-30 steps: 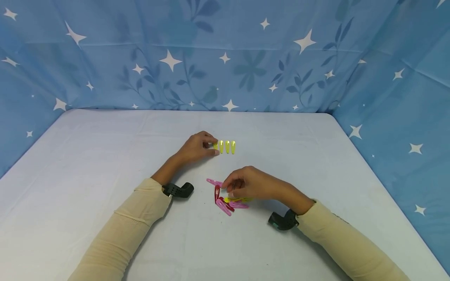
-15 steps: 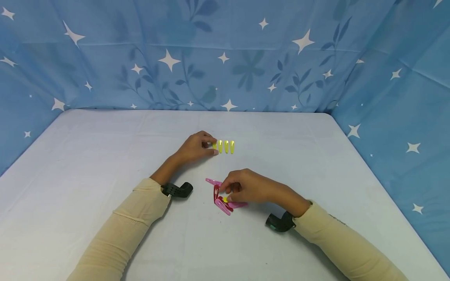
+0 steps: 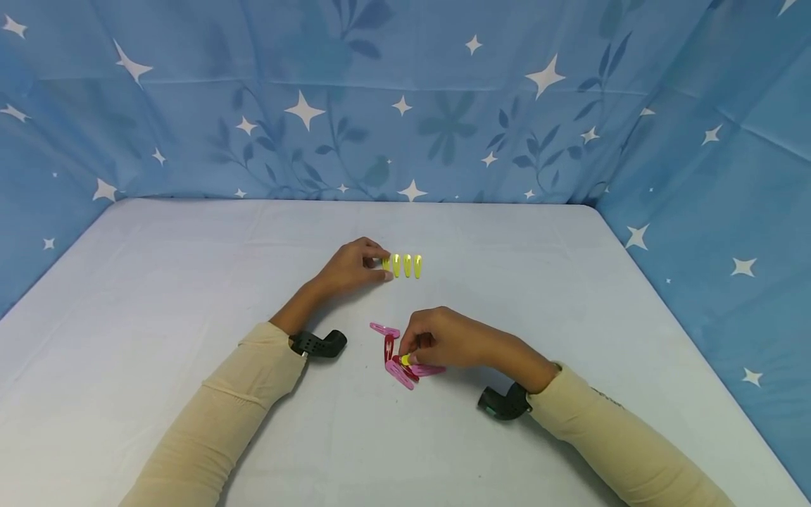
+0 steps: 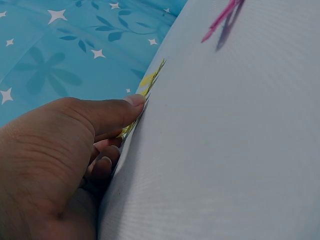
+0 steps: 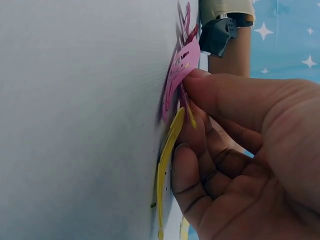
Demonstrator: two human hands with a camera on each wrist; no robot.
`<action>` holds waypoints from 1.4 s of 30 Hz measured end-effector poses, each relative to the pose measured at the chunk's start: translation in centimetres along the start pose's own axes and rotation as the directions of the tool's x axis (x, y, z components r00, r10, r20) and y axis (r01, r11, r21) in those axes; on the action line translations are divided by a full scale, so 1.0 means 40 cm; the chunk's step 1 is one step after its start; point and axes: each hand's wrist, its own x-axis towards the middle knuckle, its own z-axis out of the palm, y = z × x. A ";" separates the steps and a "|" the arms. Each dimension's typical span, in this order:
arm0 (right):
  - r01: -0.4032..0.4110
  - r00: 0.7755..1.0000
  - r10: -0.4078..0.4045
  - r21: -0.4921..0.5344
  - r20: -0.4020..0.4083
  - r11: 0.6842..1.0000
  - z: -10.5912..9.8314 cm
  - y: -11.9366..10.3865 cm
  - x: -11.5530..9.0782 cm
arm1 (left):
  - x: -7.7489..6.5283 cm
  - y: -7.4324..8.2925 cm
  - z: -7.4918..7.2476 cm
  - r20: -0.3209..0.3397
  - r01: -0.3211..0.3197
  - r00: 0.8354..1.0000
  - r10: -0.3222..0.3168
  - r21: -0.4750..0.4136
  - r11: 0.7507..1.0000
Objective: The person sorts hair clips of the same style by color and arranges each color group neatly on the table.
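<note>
Snap hair clips in yellow, pink and red lie on the white table. In the head view, my left hand (image 3: 355, 266) is at the left end of a row of yellow hair clips (image 3: 407, 265), thumb and forefinger at the two ends of the leftmost clip (image 3: 386, 264). Below, my right hand (image 3: 446, 338) pinches a yellow hair clip (image 3: 406, 360) over a loose pile. Around its fingertips are pink hair clips (image 3: 399, 375) and a red hair clip (image 3: 389, 347). The right wrist view shows the thumb against a pink clip (image 5: 182, 67) and another yellow clip (image 5: 169, 150) under the fingers.
A pink hair clip (image 3: 384, 329) lies at the top of the pile. Each wrist wears a black camera (image 3: 319, 343). A blue star-patterned curtain (image 3: 405, 105) hangs behind and beside the white table (image 3: 253, 422).
My right hand has lowered slightly toward the pile, its finger and thumb closing on a yellow clip, which is now mostly covered. My left hand stays at the row.
</note>
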 end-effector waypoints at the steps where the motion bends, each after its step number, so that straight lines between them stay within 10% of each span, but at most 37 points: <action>1: -0.004 1.000 0.004 0.001 0.003 1.000 0.001 0.000 0.000 | -0.001 0.000 0.000 0.001 0.002 1.000 -0.002 -0.002 1.000; 42: -0.033 0.997 0.038 0.069 -0.069 0.997 -0.041 0.015 0.031 | -0.001 -0.006 0.000 0.000 0.008 1.000 -0.008 -0.015 1.000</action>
